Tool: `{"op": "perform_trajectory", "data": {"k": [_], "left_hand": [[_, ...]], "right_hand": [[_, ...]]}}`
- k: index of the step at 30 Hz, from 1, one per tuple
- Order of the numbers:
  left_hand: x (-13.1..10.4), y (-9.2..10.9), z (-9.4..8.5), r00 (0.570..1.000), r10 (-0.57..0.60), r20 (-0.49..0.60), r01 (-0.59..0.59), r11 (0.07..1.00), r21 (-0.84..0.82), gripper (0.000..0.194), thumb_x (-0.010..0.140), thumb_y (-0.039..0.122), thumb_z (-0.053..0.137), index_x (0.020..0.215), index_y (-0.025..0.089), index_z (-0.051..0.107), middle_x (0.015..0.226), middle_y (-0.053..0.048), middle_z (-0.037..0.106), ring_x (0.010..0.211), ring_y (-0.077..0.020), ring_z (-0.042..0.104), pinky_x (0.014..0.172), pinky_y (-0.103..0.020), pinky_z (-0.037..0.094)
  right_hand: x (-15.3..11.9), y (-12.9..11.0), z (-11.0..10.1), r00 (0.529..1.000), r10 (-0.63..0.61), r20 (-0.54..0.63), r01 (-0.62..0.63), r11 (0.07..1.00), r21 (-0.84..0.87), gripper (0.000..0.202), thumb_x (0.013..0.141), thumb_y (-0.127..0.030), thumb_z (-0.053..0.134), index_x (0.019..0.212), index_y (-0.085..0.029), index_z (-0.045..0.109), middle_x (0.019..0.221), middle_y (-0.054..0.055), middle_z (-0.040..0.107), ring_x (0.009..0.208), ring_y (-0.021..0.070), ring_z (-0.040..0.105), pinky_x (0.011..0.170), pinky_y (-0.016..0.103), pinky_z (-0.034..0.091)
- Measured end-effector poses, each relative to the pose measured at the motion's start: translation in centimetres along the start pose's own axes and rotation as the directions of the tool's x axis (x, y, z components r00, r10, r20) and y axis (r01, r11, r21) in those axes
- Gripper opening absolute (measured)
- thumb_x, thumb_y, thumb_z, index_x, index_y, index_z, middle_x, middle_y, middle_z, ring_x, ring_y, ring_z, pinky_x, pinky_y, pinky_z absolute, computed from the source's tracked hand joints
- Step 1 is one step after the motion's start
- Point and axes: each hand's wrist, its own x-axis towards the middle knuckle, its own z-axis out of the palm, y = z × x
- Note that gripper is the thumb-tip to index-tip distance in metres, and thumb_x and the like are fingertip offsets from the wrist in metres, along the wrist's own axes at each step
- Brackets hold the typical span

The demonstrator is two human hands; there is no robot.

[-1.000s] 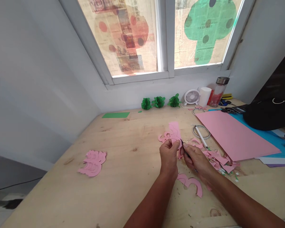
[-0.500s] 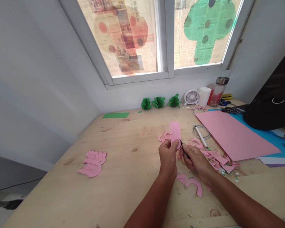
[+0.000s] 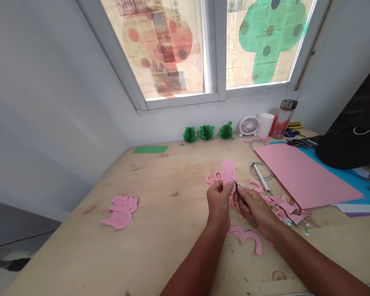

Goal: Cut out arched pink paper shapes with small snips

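Observation:
My left hand pinches a strip of pink paper with curved lines drawn on it, thumb on top. Against the strip's right edge rests the tip of a slim black cutting tool, gripped in my right hand; my fingers cover most of it, so its exact kind is hidden. Just behind my left hand lie curled pink cut-outs. A wavy pink offcut lies on the table below my hands. Further left sits a stack of scalloped pink paper shapes.
Pink scraps are heaped right of my right hand, near a white pen on a wire ring. Pink sheets overlie blue ones. Green paper ornaments, a small fan and a glass bottle line the wall.
The pink strip has shifted slightly right and turned a little more upright in my left hand. Both hands keep their grips and have barely moved.

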Motion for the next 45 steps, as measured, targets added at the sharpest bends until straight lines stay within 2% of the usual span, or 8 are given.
{"op": "perform_trajectory", "data": {"k": [15,22,35,45], "left_hand": [[-0.31,0.56,0.36,1.000,-0.011,0.006,0.011,0.998,-0.064,0.026,0.066,0.027,0.064,0.054,0.018,0.042,0.039,0.006,0.040,0.037,-0.0065,0.035,0.040,-0.020,0.027],[-0.24,0.39,0.17,1.000,0.003,0.010,-0.003,1.000,0.010,0.024,0.068,0.026,0.062,0.054,0.017,0.045,0.039,0.005,0.041,0.038,-0.0065,0.034,0.043,-0.021,0.028],[-0.05,0.28,0.21,1.000,-0.018,-0.018,0.018,1.000,-0.025,0.026,0.064,0.028,0.065,0.053,0.017,0.044,0.037,0.006,0.040,0.037,-0.0058,0.034,0.046,-0.021,0.029],[-0.22,0.50,0.23,1.000,0.002,0.018,-0.003,1.000,0.018,0.025,0.065,0.026,0.063,0.051,0.017,0.045,0.038,0.005,0.042,0.038,-0.0067,0.036,0.044,-0.021,0.029]], "right_hand": [[0.03,-0.02,0.05,1.000,0.010,0.013,-0.010,1.000,0.004,0.044,0.080,-0.058,0.053,0.065,-0.016,0.052,0.037,-0.011,0.027,0.033,0.0038,0.015,0.035,0.018,0.010],[0.12,0.05,-0.10,1.000,0.007,0.020,-0.008,1.000,0.004,0.043,0.079,-0.058,0.053,0.067,-0.017,0.052,0.039,-0.011,0.028,0.034,0.0044,0.016,0.035,0.019,0.010],[0.03,-0.25,-0.05,1.000,0.007,0.025,-0.006,0.999,-0.040,0.043,0.080,-0.058,0.052,0.065,-0.018,0.051,0.037,-0.011,0.026,0.033,0.0049,0.015,0.036,0.020,0.009],[0.00,-0.31,-0.12,1.000,0.004,0.015,-0.003,0.999,-0.036,0.044,0.079,-0.059,0.053,0.065,-0.017,0.052,0.038,-0.010,0.028,0.034,0.0048,0.016,0.035,0.020,0.010]]}}
